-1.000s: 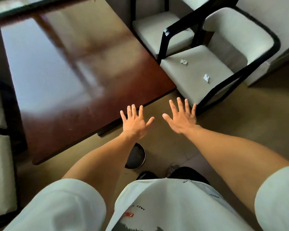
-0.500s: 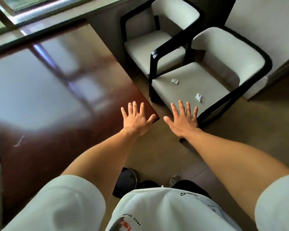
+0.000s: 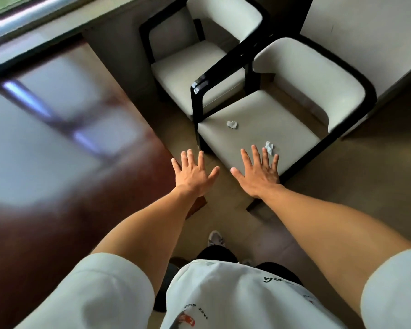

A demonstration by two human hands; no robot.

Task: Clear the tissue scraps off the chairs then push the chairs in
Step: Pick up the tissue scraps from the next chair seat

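Since half a second ago you've stepped closer: the near chair fills more of the view and your right hand now overlaps its front seat edge instead of sitting short of it. The dark bin by your feet is mostly hidden under your shirt hem now. Hands' pose is unchanged.

The glossy reddish-brown wooden surface is on your left, its corner ending near your left hand, with blurred window reflections across it. Both chairs have black lacquered frames, curved armrests and off-white padded seats and backs. The near chair stands angled, its seat front pointing down-left toward you and the surface corner, backrest up-right. The far chair sits behind it, just beside, facing roughly the same way; its seat looks bare. The floor is dull tan.

Both hands are empty, palms down, fingers splayed wide, side by side but apart. The left hangs over the floor gap between surface and chair.

There are two tissue scraps, small, white and crumpled, on the near seat. The back scrap lies toward the seat's left front part, roundish. The front scrap is longer than wide, its long axis running roughly front-to-back, and sits just beyond your right fingertips; can't tell if it's touched.
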